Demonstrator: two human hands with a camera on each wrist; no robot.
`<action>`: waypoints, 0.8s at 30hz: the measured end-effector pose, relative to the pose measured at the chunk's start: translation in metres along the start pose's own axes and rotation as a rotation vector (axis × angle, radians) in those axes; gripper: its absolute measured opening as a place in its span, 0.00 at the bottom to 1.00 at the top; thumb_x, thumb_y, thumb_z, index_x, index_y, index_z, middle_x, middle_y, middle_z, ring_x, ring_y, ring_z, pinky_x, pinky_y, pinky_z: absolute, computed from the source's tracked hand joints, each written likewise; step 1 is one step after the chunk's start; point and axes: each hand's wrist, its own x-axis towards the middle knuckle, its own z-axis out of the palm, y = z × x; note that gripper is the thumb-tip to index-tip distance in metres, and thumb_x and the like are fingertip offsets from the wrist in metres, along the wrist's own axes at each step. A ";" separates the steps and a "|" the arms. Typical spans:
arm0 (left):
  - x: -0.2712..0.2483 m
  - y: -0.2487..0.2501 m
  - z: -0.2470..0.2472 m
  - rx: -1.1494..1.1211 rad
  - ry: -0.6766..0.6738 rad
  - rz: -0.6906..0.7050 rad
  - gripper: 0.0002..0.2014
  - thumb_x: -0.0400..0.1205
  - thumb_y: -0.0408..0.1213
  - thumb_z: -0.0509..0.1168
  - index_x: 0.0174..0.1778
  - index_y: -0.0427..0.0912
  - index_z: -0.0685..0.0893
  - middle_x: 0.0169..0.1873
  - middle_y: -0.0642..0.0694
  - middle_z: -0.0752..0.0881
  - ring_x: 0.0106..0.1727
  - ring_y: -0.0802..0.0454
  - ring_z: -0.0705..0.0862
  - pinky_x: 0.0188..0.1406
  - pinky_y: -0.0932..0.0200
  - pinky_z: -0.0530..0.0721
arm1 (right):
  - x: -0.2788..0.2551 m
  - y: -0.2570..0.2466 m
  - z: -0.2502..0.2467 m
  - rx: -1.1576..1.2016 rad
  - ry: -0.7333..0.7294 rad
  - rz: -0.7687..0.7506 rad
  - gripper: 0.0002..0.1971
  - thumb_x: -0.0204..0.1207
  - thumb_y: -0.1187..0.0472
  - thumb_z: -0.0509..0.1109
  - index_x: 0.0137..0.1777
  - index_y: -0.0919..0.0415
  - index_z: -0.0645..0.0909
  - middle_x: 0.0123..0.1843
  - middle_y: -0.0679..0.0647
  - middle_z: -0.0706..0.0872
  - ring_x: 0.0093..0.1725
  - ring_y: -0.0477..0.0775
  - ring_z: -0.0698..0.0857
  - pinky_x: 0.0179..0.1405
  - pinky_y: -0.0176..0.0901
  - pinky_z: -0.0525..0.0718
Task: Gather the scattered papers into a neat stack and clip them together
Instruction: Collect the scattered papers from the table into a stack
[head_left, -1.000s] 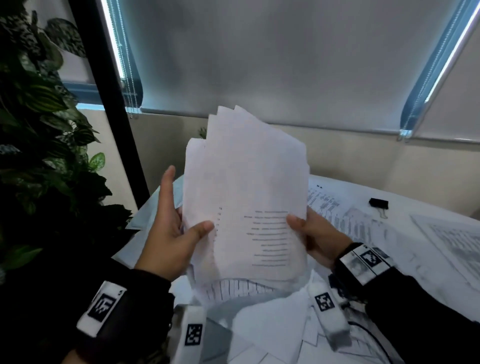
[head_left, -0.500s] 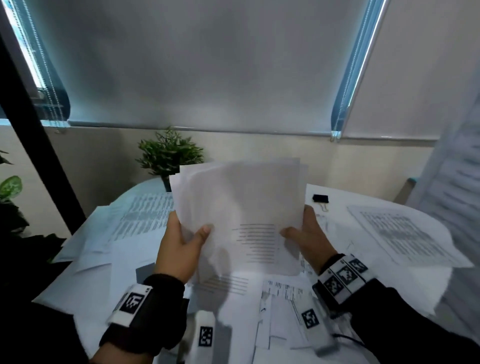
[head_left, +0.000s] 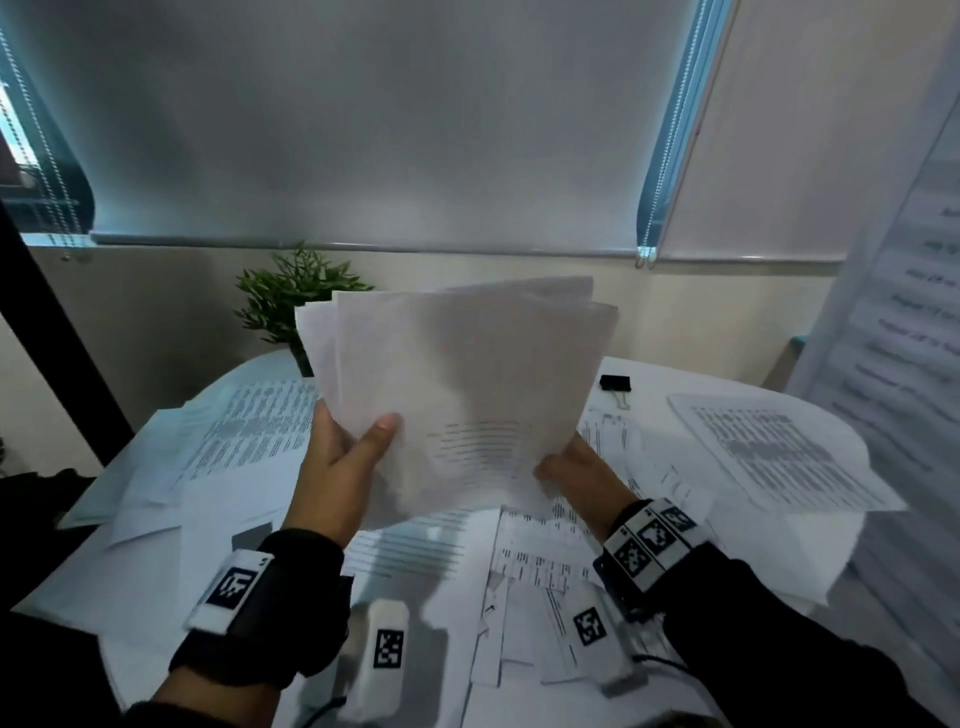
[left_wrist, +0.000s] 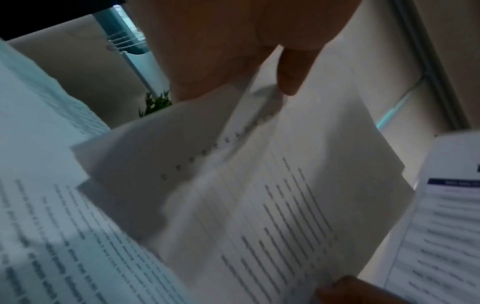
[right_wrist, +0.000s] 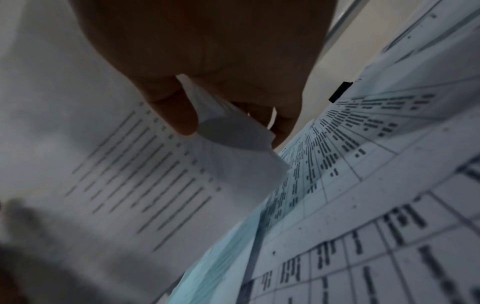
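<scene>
Above loose printed sheets (head_left: 249, 441) covering the near worktop (head_left: 737, 387), the left hand (head_left: 343, 467) and right hand (head_left: 582, 475) each pinch a lower side of an uneven, raised sheaf of papers (head_left: 457, 395), with a black binder clip (head_left: 615, 383) and a small plant (head_left: 291, 301) near the far edge, print blurred.

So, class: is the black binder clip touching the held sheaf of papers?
Apart. In the head view the clip lies on the table, with bare tabletop between it and the raised sheaf.
</scene>
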 end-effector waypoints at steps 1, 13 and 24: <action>0.000 -0.002 0.005 0.005 -0.025 -0.012 0.15 0.84 0.31 0.61 0.60 0.56 0.74 0.52 0.56 0.85 0.53 0.57 0.83 0.52 0.60 0.79 | -0.002 0.000 -0.001 -0.007 0.004 -0.006 0.30 0.62 0.63 0.60 0.68 0.55 0.70 0.59 0.51 0.84 0.57 0.53 0.82 0.50 0.42 0.83; 0.018 -0.003 0.093 0.137 -0.119 0.051 0.09 0.84 0.36 0.62 0.51 0.56 0.71 0.45 0.45 0.82 0.46 0.47 0.81 0.49 0.47 0.82 | -0.018 0.015 -0.131 0.093 0.448 -0.070 0.10 0.78 0.68 0.68 0.56 0.55 0.83 0.52 0.55 0.91 0.50 0.58 0.90 0.45 0.57 0.89; 0.024 -0.037 0.101 0.314 -0.201 0.065 0.14 0.81 0.33 0.67 0.46 0.63 0.80 0.35 0.54 0.85 0.41 0.48 0.85 0.47 0.52 0.79 | 0.005 0.065 -0.365 -0.765 0.751 0.398 0.20 0.78 0.64 0.67 0.69 0.69 0.76 0.68 0.68 0.80 0.64 0.67 0.80 0.66 0.54 0.73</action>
